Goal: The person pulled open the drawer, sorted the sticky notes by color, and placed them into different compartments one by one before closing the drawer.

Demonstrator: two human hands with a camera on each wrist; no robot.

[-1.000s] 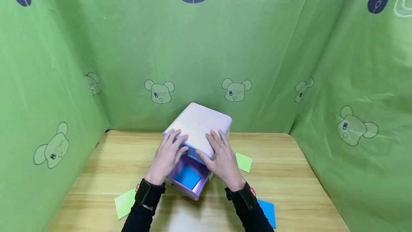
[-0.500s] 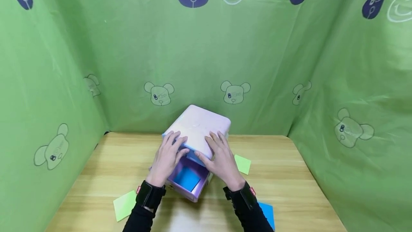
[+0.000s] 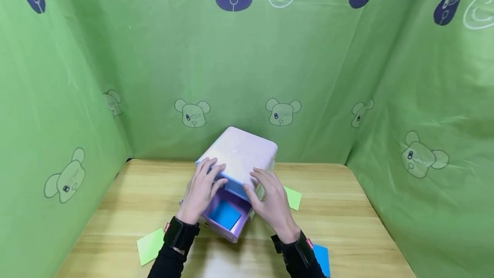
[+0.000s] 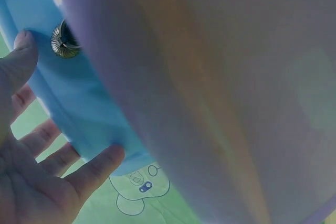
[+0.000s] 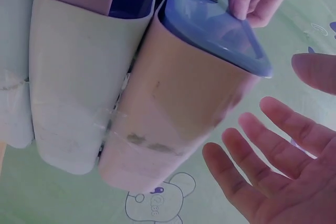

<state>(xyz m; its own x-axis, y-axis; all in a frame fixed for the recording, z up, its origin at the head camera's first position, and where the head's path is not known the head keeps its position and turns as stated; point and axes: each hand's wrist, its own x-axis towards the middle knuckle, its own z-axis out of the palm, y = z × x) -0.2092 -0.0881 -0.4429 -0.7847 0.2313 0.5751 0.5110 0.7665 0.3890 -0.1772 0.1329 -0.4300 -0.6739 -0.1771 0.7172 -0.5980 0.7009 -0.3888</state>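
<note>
A small drawer unit with a pale pink top [image 3: 245, 151] stands at the table's back. Its blue top drawer [image 4: 79, 98] has a round metal ring pull [image 4: 65, 41]. Below, a purple drawer [image 3: 221, 228] is pulled out, with a blue paper square [image 3: 225, 214] lying inside. My left hand [image 3: 198, 194] touches the unit's front left corner. In the left wrist view its spread fingers and thumb lie along the blue drawer. Beside the front right corner is my right hand [image 3: 275, 205], fingers relaxed; the right wrist view shows it apart from the unit, holding nothing.
On the wooden table [image 3: 347, 209], a light green paper square [image 3: 150, 246] lies at the left and another green square [image 3: 294, 197] right of the unit. A blue square [image 3: 322, 258] is partly under the right forearm. Green cloth walls [image 3: 247, 63] surround the table.
My right hand has drawn back from the pink top, moving down and to the right. My left hand stays at the left corner. The drawers look unmoved; the head view has shifted slightly.
</note>
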